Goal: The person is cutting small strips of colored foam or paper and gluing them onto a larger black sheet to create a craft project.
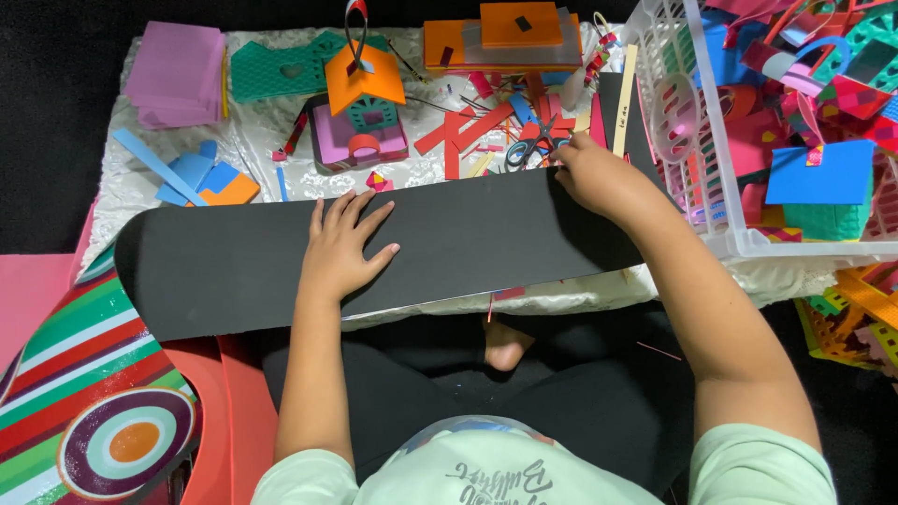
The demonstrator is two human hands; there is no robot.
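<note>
Black foam sheet (468, 243) lies long and flat across the surface's (253, 154) near edge. The left hand (339, 245) presses it down, palm flat and fingers spread, grasping nothing. The right hand (591, 175) pinches its far edge beside the scissors (535, 145) — smooth, matte, round-cornered stock among bright foam scraps.

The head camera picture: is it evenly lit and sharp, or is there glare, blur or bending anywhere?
Head view: bright even light over the black sheet, which shows no glare; soft sheen on the silvery cloth; left hand and right hand sharp, with small shadows; corners fall dark; white basket edges bow slightly, hinting at wide-angle distortion.
</note>
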